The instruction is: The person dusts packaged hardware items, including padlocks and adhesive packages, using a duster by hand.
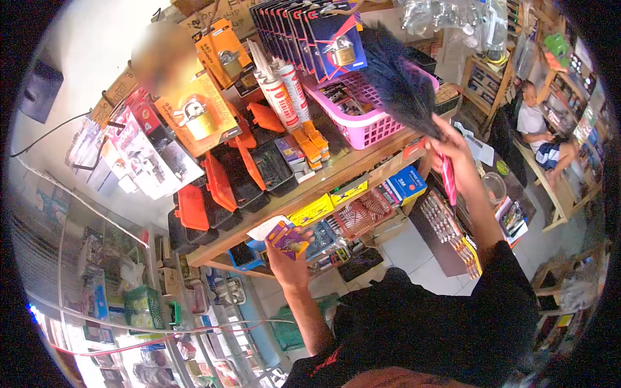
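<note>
My right hand point(457, 147) is closed around the pink handle of a black feather duster point(402, 81). Its dark bristles reach up over the pink plastic basket point(369, 128) on the shelf. My left hand point(288, 264) is closed on a small purple and yellow packet point(288, 240), held in front of the wooden shelf edge. A white piece of paper or card point(264, 228) shows beside the packet; whether my fingers hold it too, I cannot tell. Several black bins with orange lids point(220, 182) stand on the shelf above my left hand.
Carded padlocks point(197, 119) hang above the bins. White and red sealant tubes point(277, 97) stand near orange boxes point(310, 143). Lower down are yellow boxes point(330, 202) and a blue 3M box point(407, 183). A person point(540, 132) sits on a wooden bench at right.
</note>
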Demonstrator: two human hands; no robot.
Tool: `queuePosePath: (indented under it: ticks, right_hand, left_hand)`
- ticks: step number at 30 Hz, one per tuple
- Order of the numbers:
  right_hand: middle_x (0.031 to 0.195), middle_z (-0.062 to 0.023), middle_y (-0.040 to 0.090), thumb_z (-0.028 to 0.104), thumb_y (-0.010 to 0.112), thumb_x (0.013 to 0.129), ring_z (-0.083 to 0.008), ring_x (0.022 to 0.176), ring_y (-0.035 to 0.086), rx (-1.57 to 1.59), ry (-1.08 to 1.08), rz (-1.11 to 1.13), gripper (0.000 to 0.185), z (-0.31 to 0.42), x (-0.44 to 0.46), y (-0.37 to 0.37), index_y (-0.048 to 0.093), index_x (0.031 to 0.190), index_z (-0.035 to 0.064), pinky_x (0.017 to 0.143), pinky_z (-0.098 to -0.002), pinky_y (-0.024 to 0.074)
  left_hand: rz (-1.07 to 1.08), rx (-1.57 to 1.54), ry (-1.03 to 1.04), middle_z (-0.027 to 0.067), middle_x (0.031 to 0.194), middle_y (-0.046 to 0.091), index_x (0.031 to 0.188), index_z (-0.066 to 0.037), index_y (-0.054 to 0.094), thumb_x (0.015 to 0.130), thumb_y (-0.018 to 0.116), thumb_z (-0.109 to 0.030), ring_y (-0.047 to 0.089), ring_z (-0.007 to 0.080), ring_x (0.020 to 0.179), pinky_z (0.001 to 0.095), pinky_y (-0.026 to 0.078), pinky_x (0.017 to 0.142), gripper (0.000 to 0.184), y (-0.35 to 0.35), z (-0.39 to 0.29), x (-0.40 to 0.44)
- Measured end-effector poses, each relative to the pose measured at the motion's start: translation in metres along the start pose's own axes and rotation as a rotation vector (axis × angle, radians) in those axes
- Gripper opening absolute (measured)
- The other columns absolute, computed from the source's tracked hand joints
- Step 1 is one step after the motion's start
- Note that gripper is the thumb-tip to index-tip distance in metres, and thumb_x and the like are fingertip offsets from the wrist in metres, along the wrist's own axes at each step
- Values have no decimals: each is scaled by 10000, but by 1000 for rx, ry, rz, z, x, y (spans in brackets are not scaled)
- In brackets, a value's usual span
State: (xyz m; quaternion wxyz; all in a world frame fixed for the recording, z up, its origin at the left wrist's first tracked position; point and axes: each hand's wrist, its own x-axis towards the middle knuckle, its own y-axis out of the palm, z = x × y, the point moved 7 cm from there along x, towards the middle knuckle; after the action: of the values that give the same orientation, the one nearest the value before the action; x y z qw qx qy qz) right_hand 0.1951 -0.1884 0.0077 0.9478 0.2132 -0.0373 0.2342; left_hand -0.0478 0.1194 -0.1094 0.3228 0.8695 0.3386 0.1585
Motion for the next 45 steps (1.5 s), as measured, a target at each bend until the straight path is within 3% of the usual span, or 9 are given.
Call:
queuePosePath:
  ticks: [3,8,9,15,17,31,35,42,45]
  right_hand:
    - [917,-54,616,117,574,913,-70,555,494,-209,-67,59,541,19,38,-4,376,1417,111,475,-211,397]
    - [912,-48,626,140,565,924,-71,671,557,-294,26,241,349,38,92,2,536,1263,65,585,-192,462]
    - [933,-56,627,151,557,929,-71,685,554,-287,38,295,357,37,106,1,523,1271,56,593,-196,460]
    - [923,-89,656,101,561,876,-117,787,603,-545,90,396,301,41,184,-14,595,1164,19,709,-229,478]
    - [934,-119,672,57,558,829,-165,859,642,-582,109,396,280,37,204,-19,634,1091,-7,777,-258,480]
    - [858,-105,673,241,634,859,-144,798,623,-799,70,448,329,-15,264,-38,633,1081,-1,707,-280,476]
    - [931,-140,647,369,678,840,-187,794,615,-875,-144,285,489,-8,268,-48,577,1190,42,714,-297,486]
    - [1075,-103,598,182,676,836,-233,1036,553,-568,-830,20,307,79,204,-39,617,1108,54,877,-346,439]
    - [1012,-79,615,124,636,859,-171,954,578,-508,-967,45,187,109,162,-38,638,1025,39,826,-304,446]
  left_hand:
    - [-91,165,68,186,997,637,1218,-54,497,992,354,-444,642,393,881,478,529,764,473,9,-2,-3]
    - [-82,349,136,187,993,640,1240,-58,480,984,362,-462,643,387,893,478,525,780,493,25,3,-4]
    - [18,92,95,182,1043,599,1232,-52,447,943,517,-165,628,352,874,457,569,753,318,29,7,-2]
    - [-66,-42,-4,172,1008,649,1231,-37,482,991,328,-464,639,391,920,517,491,825,513,44,18,-2]
    - [-139,-26,11,172,1011,649,1226,-32,485,992,316,-468,637,392,927,511,491,823,523,56,15,-6]
    - [-174,-78,-18,155,971,650,1167,-51,521,992,310,-470,638,348,868,452,522,772,501,86,74,-5]
    - [-146,-93,-48,152,945,657,1180,-60,508,1001,263,-465,639,363,895,458,490,815,506,102,92,-1]
    - [-63,-3,-31,154,953,674,1157,-45,526,1016,235,-457,650,322,906,430,483,852,524,128,103,9]
    - [-132,86,-29,162,987,666,1188,-42,497,1023,198,-454,653,309,906,429,487,861,536,158,87,10]
